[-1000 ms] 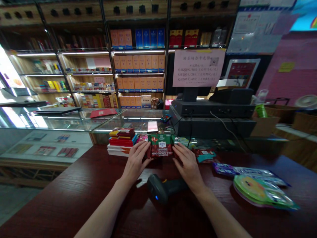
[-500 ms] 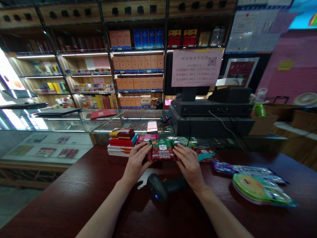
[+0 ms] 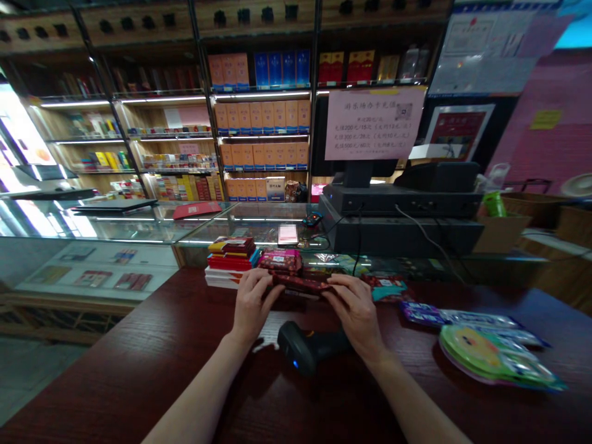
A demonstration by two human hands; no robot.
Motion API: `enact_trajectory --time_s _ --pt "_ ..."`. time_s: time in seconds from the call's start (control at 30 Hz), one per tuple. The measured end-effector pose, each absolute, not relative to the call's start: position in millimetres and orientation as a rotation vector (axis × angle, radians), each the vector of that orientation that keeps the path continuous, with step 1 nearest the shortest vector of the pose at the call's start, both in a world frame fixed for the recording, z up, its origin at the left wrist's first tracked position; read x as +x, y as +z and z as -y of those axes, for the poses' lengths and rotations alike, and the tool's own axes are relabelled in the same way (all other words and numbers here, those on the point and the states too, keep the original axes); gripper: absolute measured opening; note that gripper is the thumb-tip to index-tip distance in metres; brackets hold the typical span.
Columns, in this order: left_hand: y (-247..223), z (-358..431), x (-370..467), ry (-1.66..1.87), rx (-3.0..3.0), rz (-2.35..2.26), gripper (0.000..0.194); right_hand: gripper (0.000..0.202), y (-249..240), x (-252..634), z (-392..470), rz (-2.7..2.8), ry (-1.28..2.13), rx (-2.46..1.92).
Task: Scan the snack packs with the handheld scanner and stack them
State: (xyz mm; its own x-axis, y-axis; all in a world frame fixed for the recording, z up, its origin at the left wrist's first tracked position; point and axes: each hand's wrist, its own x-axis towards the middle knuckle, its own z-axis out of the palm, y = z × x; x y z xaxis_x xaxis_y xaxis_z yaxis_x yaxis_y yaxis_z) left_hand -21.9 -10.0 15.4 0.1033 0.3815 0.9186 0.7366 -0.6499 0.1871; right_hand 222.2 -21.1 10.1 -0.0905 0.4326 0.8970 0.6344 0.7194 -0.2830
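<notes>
A dark red snack packet (image 3: 300, 286) is held between both hands, seen nearly edge-on above the dark wooden counter (image 3: 152, 345). My left hand (image 3: 252, 302) pinches its left end, and my right hand (image 3: 356, 308) grips its right end. Just beyond it lies a pink and brown packet (image 3: 280, 261), beside a stack of red, yellow and white boxes (image 3: 230, 262). Below the held packet a black handheld scanner (image 3: 300, 348) with a blue light rests on the counter, its handle end close to my right wrist.
On the right lie a teal and brown packet (image 3: 388, 288), purple and silver packets (image 3: 485, 322) and a green round-ended package (image 3: 481, 354). A black register (image 3: 398, 213) stands behind, near a glass display case (image 3: 250, 216). Stocked shelves (image 3: 263, 139) line the back.
The held packet has tilted from showing its green and brown printed face to nearly edge-on, uncovering more of the pink packet behind. Both hands still grip it. The view has shifted slightly.
</notes>
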Motion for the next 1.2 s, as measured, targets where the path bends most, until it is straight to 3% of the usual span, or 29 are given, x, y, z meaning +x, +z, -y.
enact_trajectory --time_s 0.23,0.43,0.6,0.67,0.8,0.93,1.03,1.2 --pt "7.9 8.9 -18.2 -1.575 -2.098 1.177 0.011 0.02 -1.5 214.8 18.2 1.56 0.198 -1.034" --pt "6.1 8.8 -9.9 -1.705 -2.005 1.261 0.049 0.027 5.6 207.3 20.9 1.416 0.492 -1.101" --pt "12.3 8.1 -10.2 -1.373 -2.135 1.222 0.042 0.032 13.1 204.4 21.9 1.338 0.551 -1.088" --pt "13.9 7.3 -13.4 -1.293 -2.204 1.208 0.053 0.033 13.2 205.3 20.2 1.305 0.582 -1.104" --pt "16.9 6.8 -20.0 -1.145 -2.405 1.188 0.092 0.037 13.1 208.0 16.4 1.24 0.67 -1.105" --pt "19.9 7.9 -20.7 -1.047 -2.479 1.218 0.111 0.039 15.4 208.6 15.6 1.2 0.704 -1.104" --pt "21.2 9.3 -18.7 -1.032 -2.462 1.233 0.113 0.039 17.0 207.9 16.0 1.191 0.717 -1.097" --pt "23.5 13.5 -17.2 -1.032 -2.412 1.243 0.1 0.041 18.1 207.1 16.5 1.15 0.782 -1.089"
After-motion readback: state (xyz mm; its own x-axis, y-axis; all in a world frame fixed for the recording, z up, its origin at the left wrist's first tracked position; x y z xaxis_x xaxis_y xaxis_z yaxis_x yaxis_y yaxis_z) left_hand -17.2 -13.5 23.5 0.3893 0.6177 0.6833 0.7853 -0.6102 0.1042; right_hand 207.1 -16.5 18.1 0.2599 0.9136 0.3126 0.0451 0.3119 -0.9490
